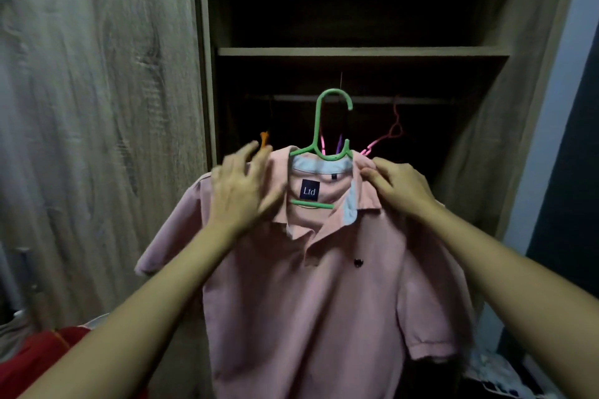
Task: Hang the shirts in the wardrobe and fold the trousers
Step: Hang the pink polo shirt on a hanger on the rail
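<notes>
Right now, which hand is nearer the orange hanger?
Left. The left hand rests on the shirt with fingertips beside the orange hanger; the right hand pinches the shirt beyond the collar, farther off.

Right hand (400, 186) pinches pink shirt (324, 285); blurred left hand (240, 191) perhaps touches it.

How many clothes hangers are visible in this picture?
4: a green hanger carrying the pink shirt, a pink hanger on the rail to its right, and a purple one and an orange one peeking out behind the shirt. More may be hidden.
</notes>
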Available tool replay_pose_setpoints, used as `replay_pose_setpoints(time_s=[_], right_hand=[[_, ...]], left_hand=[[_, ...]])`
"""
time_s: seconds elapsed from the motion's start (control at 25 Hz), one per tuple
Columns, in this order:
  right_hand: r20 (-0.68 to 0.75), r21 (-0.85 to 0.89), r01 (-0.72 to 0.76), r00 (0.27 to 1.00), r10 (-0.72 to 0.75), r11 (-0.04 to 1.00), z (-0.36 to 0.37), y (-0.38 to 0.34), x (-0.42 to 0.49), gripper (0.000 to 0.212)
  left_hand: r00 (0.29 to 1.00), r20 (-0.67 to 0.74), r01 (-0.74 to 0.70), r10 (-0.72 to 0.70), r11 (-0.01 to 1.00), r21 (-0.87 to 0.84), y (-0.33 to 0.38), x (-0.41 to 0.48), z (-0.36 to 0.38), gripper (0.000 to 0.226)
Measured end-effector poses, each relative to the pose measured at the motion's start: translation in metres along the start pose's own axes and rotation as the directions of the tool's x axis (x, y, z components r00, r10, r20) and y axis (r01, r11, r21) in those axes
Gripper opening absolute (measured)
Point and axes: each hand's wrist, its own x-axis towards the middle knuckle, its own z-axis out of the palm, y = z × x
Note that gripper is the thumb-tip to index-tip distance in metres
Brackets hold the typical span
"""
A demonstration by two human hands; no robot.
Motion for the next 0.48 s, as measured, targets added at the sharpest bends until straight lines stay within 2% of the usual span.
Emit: replay_pose_setpoints(time_s=[0.04, 0.12, 0.2, 0.24, 0.32, 0.36, 0.4, 0.44, 0.48], right_hand=[[-0.008, 0.010, 0.019, 1.000, -0.019, 1.000, -0.002, 0.000, 0.001, 0.040], [-0.013, -0.023, 0.055, 0.998, -0.056, 0.998, -0.007, -0.003, 0.003, 0.050], [-0.066, -0.073, 0.046, 0.996, -0.051, 0.996, -0.008, 0.000, 0.005, 0.046], [-0.121, -0.039, 0.011, 0.993, -0.016, 0.999, -0.009, 0.007, 0.002, 0.048], [-0.143, 0.207, -0.166, 0.970, 0.198, 0.964, -0.004, 0.029, -0.017, 0.064], [-0.058, 0.304, -0.288, 0.946, 0.319, 0.908, 0.004, 0.043, -0.029, 0.065], [0.061, 0.345, -0.359, 0.930, 0.361, 0.867, 0.014, 0.052, -0.044, 0.061], [0.138, 0.330, -0.356, 0.934, 0.329, 0.874, 0.022, 0.058, -0.055, 0.059], [0.157, 0.363, -0.329, 0.944, 0.290, 0.872, 0.026, 0.062, -0.060, 0.056]], left_hand=[[0.996, 0.082, 0.041, -0.043, 0.999, 0.027, -0.007, 0.010, -0.005, 0.059], [0.967, 0.255, 0.031, -0.027, 0.999, -0.013, -0.018, 0.023, -0.008, 0.052], [0.952, 0.303, 0.078, -0.033, 0.987, -0.138, -0.029, 0.027, -0.009, 0.053], [0.952, 0.297, 0.128, -0.067, 0.974, -0.189, -0.036, 0.028, -0.012, 0.055], [0.948, 0.277, 0.222, -0.156, 0.950, -0.221, -0.055, 0.031, -0.017, 0.054], [0.944, 0.266, 0.257, -0.197, 0.943, -0.212, -0.063, 0.032, -0.019, 0.051], [0.938, 0.257, 0.284, -0.232, 0.940, -0.190, -0.071, 0.032, -0.020, 0.049], [0.937, 0.248, 0.292, -0.246, 0.942, -0.166, -0.079, 0.031, -0.019, 0.048], [0.937, 0.247, 0.288, -0.248, 0.947, -0.141, -0.086, 0.028, -0.019, 0.048]])
